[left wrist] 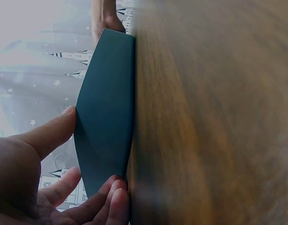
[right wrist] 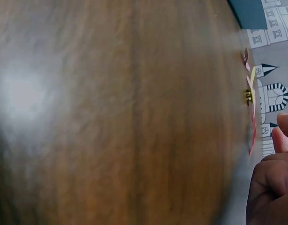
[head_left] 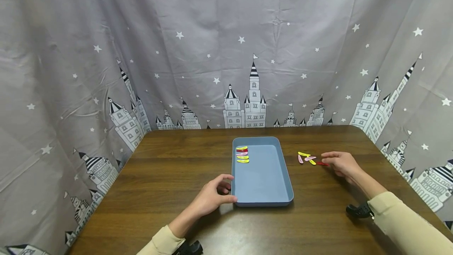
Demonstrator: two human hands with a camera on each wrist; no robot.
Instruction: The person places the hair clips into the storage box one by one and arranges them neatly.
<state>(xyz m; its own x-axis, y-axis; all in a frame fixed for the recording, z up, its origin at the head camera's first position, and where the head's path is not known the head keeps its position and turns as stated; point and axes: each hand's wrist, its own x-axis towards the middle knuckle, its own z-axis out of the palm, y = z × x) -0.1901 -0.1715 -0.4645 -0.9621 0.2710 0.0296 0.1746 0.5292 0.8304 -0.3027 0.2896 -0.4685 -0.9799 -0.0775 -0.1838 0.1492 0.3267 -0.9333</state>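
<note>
Resting my left hand (head_left: 209, 198), thumb and fingers apart, against the left wall of the one blue tray (head_left: 263, 178), I see five clips inside at its far left: three yellow clips (head_left: 243, 161), one red clip (head_left: 242, 150), one pink clip (head_left: 242, 154). Right of the tray lie two loose yellow clips (head_left: 312, 162), two loose pink clips (head_left: 300, 159) and one loose red clip (head_left: 321, 163); my right hand (head_left: 341, 164) is at that last one, though I cannot tell whether its fingertips pinch it.

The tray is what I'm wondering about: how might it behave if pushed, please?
The tray would likely slide rather than tip, given its broad base and low walls. The clips inside lie flat, so they may shift but hardly roll.
</note>
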